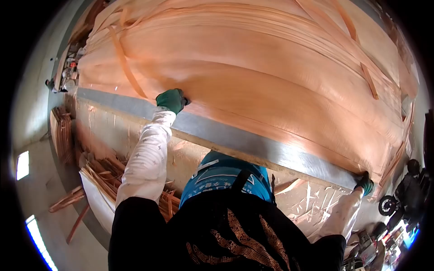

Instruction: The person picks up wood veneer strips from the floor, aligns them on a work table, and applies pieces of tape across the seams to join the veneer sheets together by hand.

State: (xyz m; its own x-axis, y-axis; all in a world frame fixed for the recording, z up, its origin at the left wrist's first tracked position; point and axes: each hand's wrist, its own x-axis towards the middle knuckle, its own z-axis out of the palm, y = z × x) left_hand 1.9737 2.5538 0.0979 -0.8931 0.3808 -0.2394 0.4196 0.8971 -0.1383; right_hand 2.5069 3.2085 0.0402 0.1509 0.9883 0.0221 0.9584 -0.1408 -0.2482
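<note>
A broad, thin orange-brown wood veneer sheet (253, 101) lies over the table, its near edge slightly wavy. My left hand (172, 100), in a green glove with dark fingertips, is closed at this edge, left of the middle. Far to the right, my right hand (364, 184), gloved alike, is closed at the sheet's near right corner. Both sets of fingertips are partly hidden. Between me and the veneer runs the table's grey metal edge strip (244, 139).
Narrow veneer strips (124, 63) lie across the sheet, with another strip (368, 81) on the right. Broken veneer scraps (106, 174) are heaped below left. A stack of veneer pieces (62, 131) leans farther left. A motorbike (404, 194) stands at the right.
</note>
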